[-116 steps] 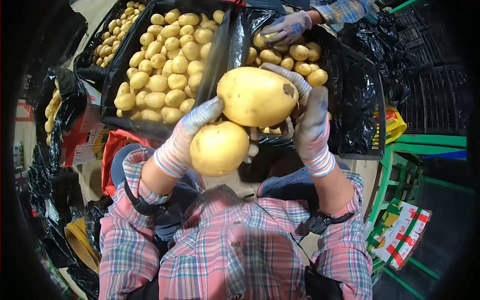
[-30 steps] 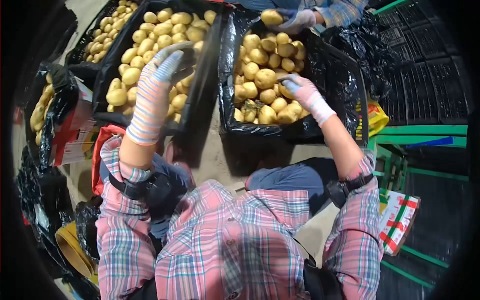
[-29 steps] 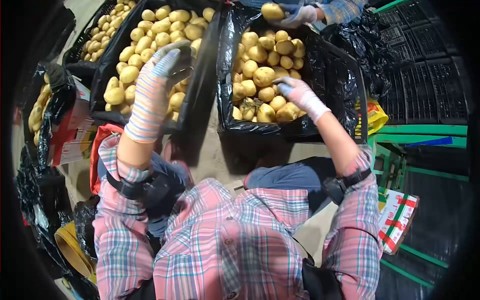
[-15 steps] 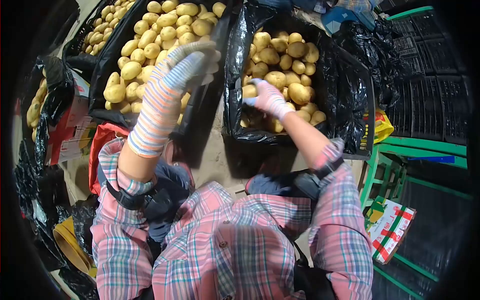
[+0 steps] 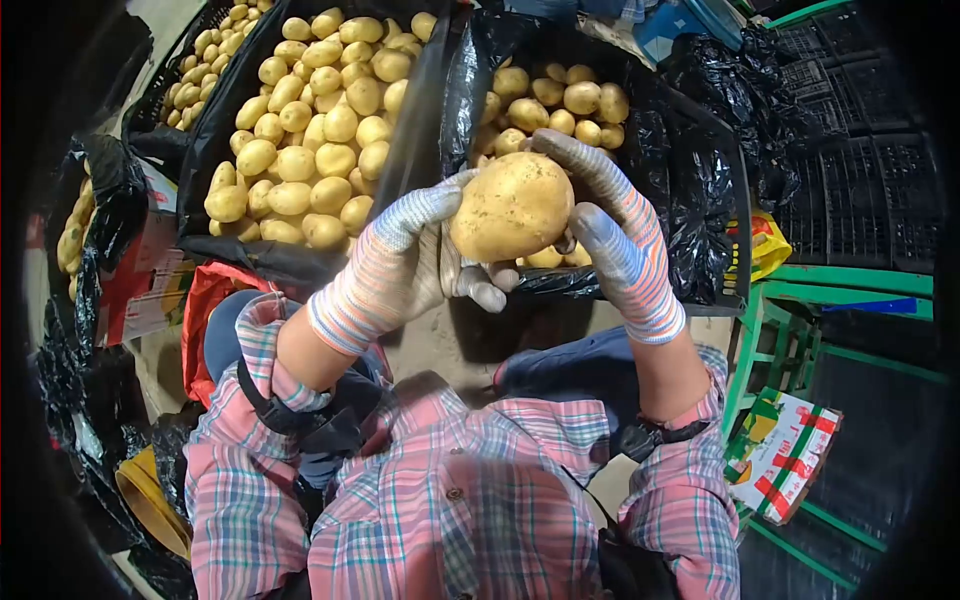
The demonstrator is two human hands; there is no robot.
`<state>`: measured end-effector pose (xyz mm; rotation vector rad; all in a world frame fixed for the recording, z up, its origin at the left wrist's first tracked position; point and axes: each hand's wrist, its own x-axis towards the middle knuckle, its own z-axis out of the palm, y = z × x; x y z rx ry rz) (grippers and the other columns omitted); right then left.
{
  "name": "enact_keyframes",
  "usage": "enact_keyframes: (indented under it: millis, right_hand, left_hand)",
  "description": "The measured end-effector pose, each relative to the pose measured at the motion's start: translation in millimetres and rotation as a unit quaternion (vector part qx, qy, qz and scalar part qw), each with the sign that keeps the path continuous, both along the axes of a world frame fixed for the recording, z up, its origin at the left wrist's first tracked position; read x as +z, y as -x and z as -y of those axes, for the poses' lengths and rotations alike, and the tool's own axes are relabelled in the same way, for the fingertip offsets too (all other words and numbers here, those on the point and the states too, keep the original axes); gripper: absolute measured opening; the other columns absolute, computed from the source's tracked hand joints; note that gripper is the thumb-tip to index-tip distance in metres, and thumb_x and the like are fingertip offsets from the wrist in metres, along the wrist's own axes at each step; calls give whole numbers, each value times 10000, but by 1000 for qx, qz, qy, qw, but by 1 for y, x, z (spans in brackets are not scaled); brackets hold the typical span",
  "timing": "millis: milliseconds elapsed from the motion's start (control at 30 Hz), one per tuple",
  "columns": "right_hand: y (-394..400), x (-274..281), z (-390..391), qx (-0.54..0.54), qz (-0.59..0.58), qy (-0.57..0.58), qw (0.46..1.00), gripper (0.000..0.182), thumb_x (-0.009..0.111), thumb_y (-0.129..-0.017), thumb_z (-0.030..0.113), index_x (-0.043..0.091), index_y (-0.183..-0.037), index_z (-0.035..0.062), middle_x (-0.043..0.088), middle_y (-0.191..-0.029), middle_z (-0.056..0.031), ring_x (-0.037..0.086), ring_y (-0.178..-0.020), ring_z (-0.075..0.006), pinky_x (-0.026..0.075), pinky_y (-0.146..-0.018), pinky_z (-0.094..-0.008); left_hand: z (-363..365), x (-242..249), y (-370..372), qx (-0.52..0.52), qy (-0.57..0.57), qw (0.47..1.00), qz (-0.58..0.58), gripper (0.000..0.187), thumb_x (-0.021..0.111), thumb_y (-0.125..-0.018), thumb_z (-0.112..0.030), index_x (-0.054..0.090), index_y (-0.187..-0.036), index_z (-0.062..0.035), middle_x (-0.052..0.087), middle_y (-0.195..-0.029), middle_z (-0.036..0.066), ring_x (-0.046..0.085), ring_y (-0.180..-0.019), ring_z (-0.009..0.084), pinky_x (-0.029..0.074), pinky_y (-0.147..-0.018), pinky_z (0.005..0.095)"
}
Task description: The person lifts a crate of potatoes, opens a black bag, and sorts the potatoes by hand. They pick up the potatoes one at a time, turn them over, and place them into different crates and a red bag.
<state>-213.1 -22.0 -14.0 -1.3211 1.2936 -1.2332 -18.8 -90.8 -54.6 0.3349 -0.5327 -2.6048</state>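
One large potato (image 5: 512, 207) is raised between my two gloved hands, close to the camera. My left hand (image 5: 410, 245), in a striped knit glove, grips its left side, with the thumb on top and the fingers curled beneath. From the right, my right hand (image 5: 622, 235) presses fingers and thumb against the same potato. Behind it stands a crate lined with black plastic (image 5: 462, 100), with a layer of potatoes (image 5: 583, 98) inside. To the left, potatoes (image 5: 335, 160) are heaped in a second black-lined crate (image 5: 270, 262).
More potatoes (image 5: 215, 55) fill a crate at the far left. Stacked black crates (image 5: 860, 190) and a green metal frame (image 5: 850, 295) stand at the right, with a printed carton (image 5: 785, 455) lower down. A yellow container (image 5: 150, 500) sits at lower left.
My right hand has come up out of the right crate. My left hand has moved right and down from over the left crate. Both now hold a large potato.
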Motion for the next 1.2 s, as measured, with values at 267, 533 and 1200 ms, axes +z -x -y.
enact_keyframes:
  millis: [267,533,1200]
  right_hand:
    - [-13,-16,16,-28,-68,-7,997,408,580,-909,374,637,-1105,21,650,-951,-80,593,-873,-137,461,-796,-275]
    - [-22,-20,19,-36,-200,174,964,574,745,-707,388,592,-1106,6,625,-959,-186,614,-891,-333,484,-796,-378]
    - [4,-53,30,-78,-282,183,938,241,579,-792,19,614,-1029,-9,642,-977,-169,630,-877,-331,519,-767,-370]
  left_hand:
    - [-10,-4,10,-14,185,967,175,638,393,-907,-594,556,-1124,-17,635,-813,146,564,-509,201,476,-456,289]
    - [-10,-8,20,-25,-43,993,105,632,395,-913,-602,531,-1148,-31,628,-755,155,485,-355,185,356,-287,230]
    - [-17,-1,9,43,100,960,258,694,407,-876,-665,541,-1188,-60,639,-735,91,460,-359,112,282,-291,204]
